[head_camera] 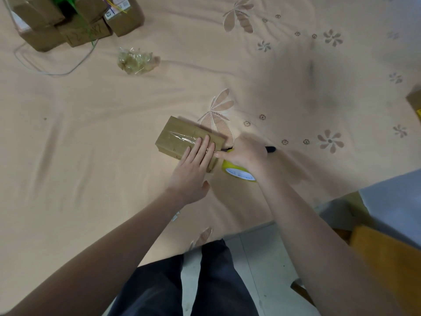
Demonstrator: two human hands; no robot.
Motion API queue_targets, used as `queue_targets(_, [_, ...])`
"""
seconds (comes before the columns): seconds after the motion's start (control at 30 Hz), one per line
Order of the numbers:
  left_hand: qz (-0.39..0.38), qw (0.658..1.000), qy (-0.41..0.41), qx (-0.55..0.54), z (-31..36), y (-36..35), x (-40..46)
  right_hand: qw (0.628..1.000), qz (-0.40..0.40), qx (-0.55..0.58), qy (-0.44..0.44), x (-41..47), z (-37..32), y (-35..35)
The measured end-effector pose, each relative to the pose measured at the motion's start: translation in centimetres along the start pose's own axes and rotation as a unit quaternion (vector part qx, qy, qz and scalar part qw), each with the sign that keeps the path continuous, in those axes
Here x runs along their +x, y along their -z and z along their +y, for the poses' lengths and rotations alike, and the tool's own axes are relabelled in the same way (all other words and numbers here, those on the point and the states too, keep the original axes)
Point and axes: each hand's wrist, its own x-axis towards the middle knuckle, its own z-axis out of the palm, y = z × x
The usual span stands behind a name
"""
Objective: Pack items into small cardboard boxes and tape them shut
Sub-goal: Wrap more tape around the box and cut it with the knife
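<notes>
The box [182, 139] is lying on the bed [91, 156], nearer its near edge than its far one, roughly midway across. A strip of clear tape [182, 138] is running along its top. Your left hand [193, 169] is pressing flat on the near end of the box, fingers [201, 148] straight and laid over the tape. Your right hand [245, 151] is sitting just beside the box's right end, fingers clenched around a black-handled cutter [270, 148], its tip pointing at the box corner. The tape roll [237, 172] is lying under that wrist, close beside the box.

The risk, as I judge it: the tip is working very near your left fingertips, so a slip toward the box could nick them. If your left palm is easing off, the light box could be skidding on the soft sheet and the tape wrinkling or tearing crooked.

There is wide open sheet to the left and beyond the box. A crumpled wrapper [136, 61] and stacked boxes [75, 19] are sitting well apart at the far left corner. The near edge is close behind your wrists.
</notes>
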Motion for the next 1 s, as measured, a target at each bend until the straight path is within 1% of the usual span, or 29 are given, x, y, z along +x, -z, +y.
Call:
queue_targets(0.1, [-0.010, 1.000, -0.011, -0.001, -0.1, -0.1, 0.0, 1.000, 0.006, 0.028, -0.001, -0.2, 0.2, -0.1])
queue_targets(0.17, [-0.016, 1.000, -0.006, 0.004, 0.0, -0.1, 0.0, 0.999, 0.011, 0.049, 0.015, -0.3, 0.4, 0.0])
queue_targets(0.23, [-0.024, 1.000, -0.004, -0.006, 0.0, 0.1, 0.0, 0.997, -0.024, 0.062, 0.033, -0.5, 0.6, 0.6])
queue_targets(0.3, [-0.027, 0.999, -0.003, -0.030, 0.0, 0.5, 0.1, 0.994, -0.078, 0.078, 0.025, -0.8, 1.0, 1.6])
queue_targets(0.33, [-0.024, 0.999, 0.003, -0.044, 0.0, 0.7, 0.2, 0.992, -0.092, 0.083, 0.020, -0.9, 1.3, 2.0])
queue_targets(0.4, [-0.003, 0.999, 0.022, -0.049, 0.2, 1.3, 0.5, 0.991, -0.091, 0.093, 0.019, -1.5, 2.4, 2.6])
queue_targets(0.47, [0.028, 0.999, 0.034, -0.004, 0.2, 2.1, 1.2, 0.988, -0.094, 0.115, 0.033, -2.3, 3.5, 2.7])
queue_targets(0.53, [0.039, 0.998, 0.001, 0.055, -0.1, 2.9, 2.2, 0.984, -0.087, 0.148, 0.046, -3.1, 4.2, 2.2])
queue_targets(0.6, [0.012, 0.996, -0.046, 0.072, -0.5, 3.3, 3.2, 0.984, -0.059, 0.165, 0.033, -3.8, 4.5, 1.8])
queue_targets(0.67, [-0.017, 0.997, -0.053, 0.050, -0.7, 3.6, 3.8, 0.984, -0.031, 0.173, 0.015, -4.3, 4.6, 1.3])
queue_targets(0.7, [-0.018, 0.998, -0.047, 0.026, -0.7, 3.8, 4.0, 0.983, -0.017, 0.182, 0.012, -4.6, 4.5, 1.1])
queue_targets(0.77, [0.009, 0.999, -0.033, -0.019, -0.6, 4.2, 3.7, 0.977, 0.031, 0.209, 0.022, -5.2, 4.1, 1.2])
queue_targets(0.83, [0.050, 0.997, -0.019, -0.063, -0.6, 4.9, 3.2, 0.969, 0.101, 0.221, 0.047, -5.5, 3.3, 1.7])
queue_targets(0.9, [0.098, 0.986, -0.007, -0.131, -0.7, 5.5, 2.6, 0.968, 0.162, 0.182, 0.063, -5.4, 2.2, 2.7])
queue_targets(1.0, [0.157, 0.955, -0.009, -0.252, -0.9, 6.2, 2.2, 0.958, 0.242, 0.118, 0.097, -5.3, 0.3, 4.6])
